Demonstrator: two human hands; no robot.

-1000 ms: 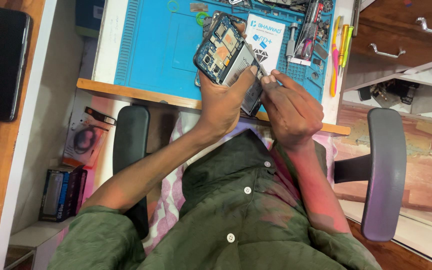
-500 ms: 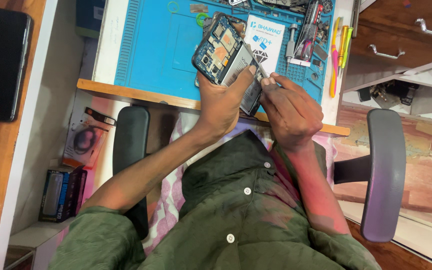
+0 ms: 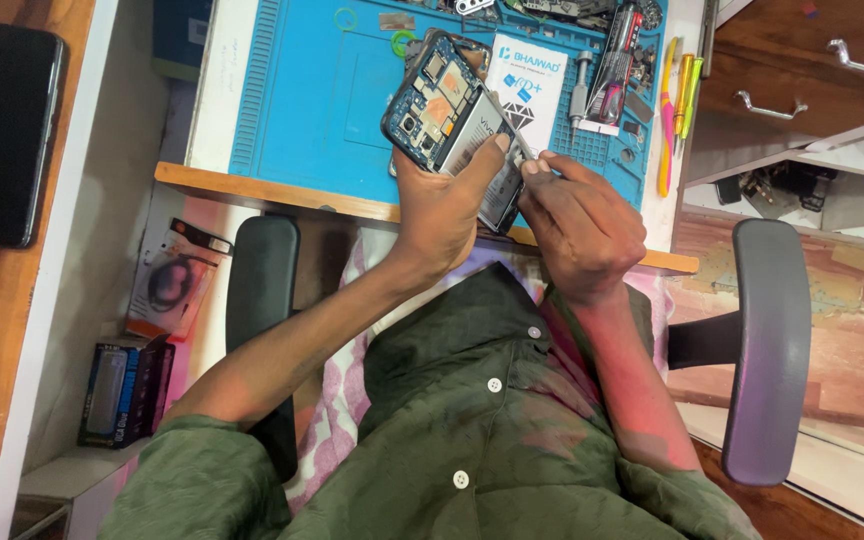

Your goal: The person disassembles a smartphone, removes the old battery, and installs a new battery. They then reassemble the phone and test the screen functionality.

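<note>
- Head view shows us an opened phone (image 3: 444, 100) with its back cover off, held up over the blue mat (image 3: 322, 110) at about 12 o'clock from our chest.
- We see its insides bare: a blue circuit board with small metal shields and an orange patch at the upper end, and a dark battery with a grey label at the lower end.
- Our left hand (image 3: 444, 212) has its grip closed around the phone's lower end from below, thumb pressed on the battery's face.
- Our right hand (image 3: 584, 228) sits just at 3 o'clock of the phone, fingers pinched shut on a thin metal tool (image 3: 518, 150) whose tip meets the phone's right edge.
- Most of that tool is hidden inside the fingers, so we cannot tell what kind it is; the phone's lower edge is covered by our left palm.
- Parts at the mat's far edge are cut off by the top of the picture and too small to make out.
- At 1 o'clock of the phone lies a white card (image 3: 530, 80) on the mat, and beyond it a cluster of screwdrivers (image 3: 620, 60) and a pink and yellow pair of tools (image 3: 674, 100).
- A wooden lip (image 3: 272, 192) edges the desk under the mat.
- Far off at 9 o'clock a dark tablet (image 3: 0, 130) lies on a wooden surface.
- Black chair armrests (image 3: 262, 300) flank us, and small boxes (image 3: 124, 392) sit on a low shelf at 8 o'clock.
</note>
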